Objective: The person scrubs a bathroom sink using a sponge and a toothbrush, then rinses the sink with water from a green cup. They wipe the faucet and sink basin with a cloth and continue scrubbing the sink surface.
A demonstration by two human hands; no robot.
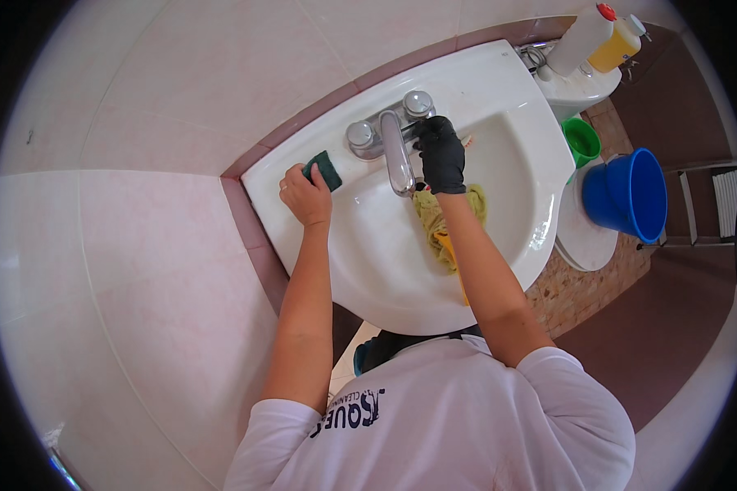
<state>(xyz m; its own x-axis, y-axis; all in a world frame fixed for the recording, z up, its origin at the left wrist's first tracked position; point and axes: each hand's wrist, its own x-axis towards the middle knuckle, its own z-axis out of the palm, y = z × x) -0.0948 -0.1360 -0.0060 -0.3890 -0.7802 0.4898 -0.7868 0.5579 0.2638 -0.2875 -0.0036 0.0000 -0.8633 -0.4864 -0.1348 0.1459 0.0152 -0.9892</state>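
Observation:
My bare left hand [307, 195] grips a dark green scouring pad [324, 171] on the left rim of a white ceramic washbasin [368, 245]. My right hand [441, 153], in a black glove, is curled beside the right side of the chrome two-handle faucet [395, 147]. Its fingers are bent near the faucet base, and whether they hold something is hidden. A small white and orange piece [467, 141] shows just right of the glove. Beneath my right wrist, a yellow-green cloth [433, 221] lies in the bowl with an orange-yellow item [447, 244], partly covered by my forearm.
Right of the basin stands a toilet, with a white red-capped bottle [580, 40] and a yellow-filled bottle [616, 46] on its tank [580, 89]. A blue bucket [614, 193] and a green container [582, 141] rest by its lid [583, 245]. Pink tiled wall [166, 245] borders the left.

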